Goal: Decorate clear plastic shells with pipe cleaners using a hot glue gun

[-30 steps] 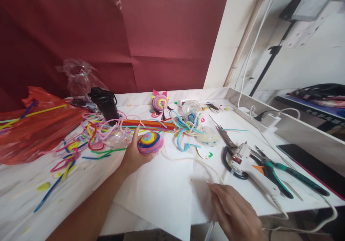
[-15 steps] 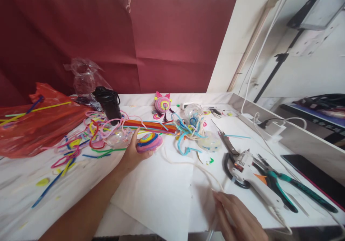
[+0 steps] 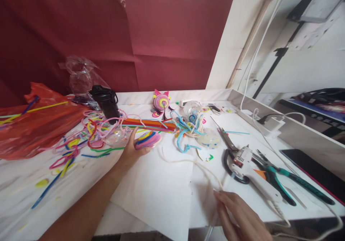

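Note:
My left hand is closed around the side of a small dome-shaped craft piece with pink, blue, orange and yellow bands, just above a sheet of white paper. At the front edge, my right hand pinches a thin cream cord between thumb and fingers. The cord curves across the paper, and its far end lies close to the banded piece. Whether the two touch is unclear. Right of this hand rests a white glue gun.
Scissors, green-handled pliers and a phone lie on the right. Behind are bundled pipe cleaners, a pink round figure and a black bottle. Tangled strips and a red plastic bag fill the left.
The banded piece has tilted slightly in my left hand, showing less of its top. My right hand keeps its pinch on the cord. The view has shifted a little.

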A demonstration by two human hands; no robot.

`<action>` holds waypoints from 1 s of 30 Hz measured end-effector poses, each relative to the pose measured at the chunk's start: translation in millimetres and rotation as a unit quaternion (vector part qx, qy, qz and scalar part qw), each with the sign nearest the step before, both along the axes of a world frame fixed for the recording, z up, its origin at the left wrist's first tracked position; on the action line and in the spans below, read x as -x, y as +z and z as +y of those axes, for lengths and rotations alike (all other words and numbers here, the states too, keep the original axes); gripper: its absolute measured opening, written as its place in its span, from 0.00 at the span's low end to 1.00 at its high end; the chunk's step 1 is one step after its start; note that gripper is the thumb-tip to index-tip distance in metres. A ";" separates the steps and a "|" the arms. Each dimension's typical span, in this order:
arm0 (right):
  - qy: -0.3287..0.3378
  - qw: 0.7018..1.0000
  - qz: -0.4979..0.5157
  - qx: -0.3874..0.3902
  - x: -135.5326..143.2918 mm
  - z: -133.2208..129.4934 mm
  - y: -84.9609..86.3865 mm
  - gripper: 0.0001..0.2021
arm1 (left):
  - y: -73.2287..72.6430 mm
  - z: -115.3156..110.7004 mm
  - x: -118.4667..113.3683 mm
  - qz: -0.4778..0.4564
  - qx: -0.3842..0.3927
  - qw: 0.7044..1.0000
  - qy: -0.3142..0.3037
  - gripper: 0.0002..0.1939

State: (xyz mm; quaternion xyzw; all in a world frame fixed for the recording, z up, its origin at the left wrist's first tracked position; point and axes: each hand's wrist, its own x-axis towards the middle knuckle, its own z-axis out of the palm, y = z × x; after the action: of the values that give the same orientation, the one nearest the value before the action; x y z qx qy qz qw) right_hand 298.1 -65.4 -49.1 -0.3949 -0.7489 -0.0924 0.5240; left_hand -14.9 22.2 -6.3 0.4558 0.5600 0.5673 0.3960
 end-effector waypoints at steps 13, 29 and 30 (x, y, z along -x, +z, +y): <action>0.020 1.000 -0.016 -0.010 -4.8 -3.0 4.6 0.16 | -8.7 7.3 11.8 0.016 0.040 0.998 0.052 0.41; 0.022 1.000 -0.020 -0.003 0.3 -0.9 10.2 0.14 | -5.9 4.5 11.5 0.021 0.025 0.998 0.047 0.39; 0.027 1.000 -0.012 -0.003 1.4 -0.4 11.9 0.14 | -7.9 5.3 12.4 0.031 0.008 0.999 0.044 0.38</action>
State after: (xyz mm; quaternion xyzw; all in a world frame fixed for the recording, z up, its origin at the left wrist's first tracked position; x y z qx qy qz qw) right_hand 296.6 -65.8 -37.2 -0.3714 -0.7654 -0.0854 0.5185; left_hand -27.3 27.5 -14.2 0.4449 0.5960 0.5655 0.3564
